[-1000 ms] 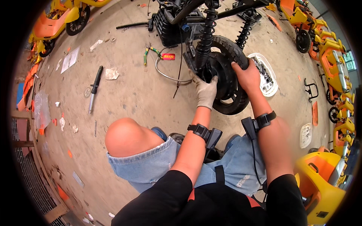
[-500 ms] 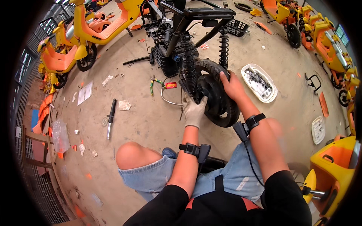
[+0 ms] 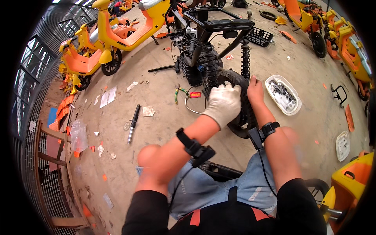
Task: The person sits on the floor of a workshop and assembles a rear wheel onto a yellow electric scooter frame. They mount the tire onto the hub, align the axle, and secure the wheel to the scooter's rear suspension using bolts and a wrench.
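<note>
A black scooter wheel (image 3: pixel 239 129) stands in a stripped black scooter frame (image 3: pixel 231 24), between two coil-spring shock absorbers (image 3: pixel 245 58). My left hand (image 3: pixel 224 102), in a pale work glove, lies across the wheel's near left side, fingers curled at the upper tyre and covering most of the hub. Bare, my right hand (image 3: pixel 255 92) grips the tyre from the right, its fingertips partly out of sight. Left of the wheel, a cable with green-and-yellow ends (image 3: pixel 181 91) and a red tag (image 3: pixel 195 94) lies on the floor.
Right of the wheel is a white tray of metal parts (image 3: pixel 284 95); another white tray (image 3: pixel 342 146) lies farther right. A loose shock absorber or fork tube (image 3: pixel 134 123) rests at left. Yellow-orange scooters (image 3: pixel 125 35) line both sides. A black crate (image 3: pixel 260 36) sits behind.
My left hand has moved up and right from beside the hub onto the wheel's upper side, its elbow swinging outward. My right hand has slid from the tyre's top to its right side. The view has shifted.
</note>
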The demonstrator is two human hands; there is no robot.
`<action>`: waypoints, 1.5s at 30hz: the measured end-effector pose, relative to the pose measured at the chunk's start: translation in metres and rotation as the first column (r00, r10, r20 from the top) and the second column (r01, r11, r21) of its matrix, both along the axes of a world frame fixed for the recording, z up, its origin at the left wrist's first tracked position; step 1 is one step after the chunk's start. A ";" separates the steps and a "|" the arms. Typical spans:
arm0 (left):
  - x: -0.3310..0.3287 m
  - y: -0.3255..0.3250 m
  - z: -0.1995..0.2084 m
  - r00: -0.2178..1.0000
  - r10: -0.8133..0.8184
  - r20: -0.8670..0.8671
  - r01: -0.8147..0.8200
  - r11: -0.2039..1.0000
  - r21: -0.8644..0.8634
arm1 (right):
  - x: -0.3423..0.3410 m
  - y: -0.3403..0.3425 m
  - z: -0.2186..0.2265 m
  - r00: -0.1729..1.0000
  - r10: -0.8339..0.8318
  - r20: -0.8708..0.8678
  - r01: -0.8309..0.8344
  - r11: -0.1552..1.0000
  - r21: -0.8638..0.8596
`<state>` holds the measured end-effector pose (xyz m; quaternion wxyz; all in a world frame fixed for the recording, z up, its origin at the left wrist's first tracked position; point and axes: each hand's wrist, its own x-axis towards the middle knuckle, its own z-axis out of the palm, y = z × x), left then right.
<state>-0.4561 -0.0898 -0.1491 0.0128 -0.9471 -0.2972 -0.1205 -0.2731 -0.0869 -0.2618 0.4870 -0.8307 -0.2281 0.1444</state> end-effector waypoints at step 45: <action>-0.174 0.133 0.020 0.965 0.228 -0.126 -0.259 0.784 -0.565 | -0.141 -0.002 0.055 0.669 0.651 0.358 -0.586 0.759 -0.284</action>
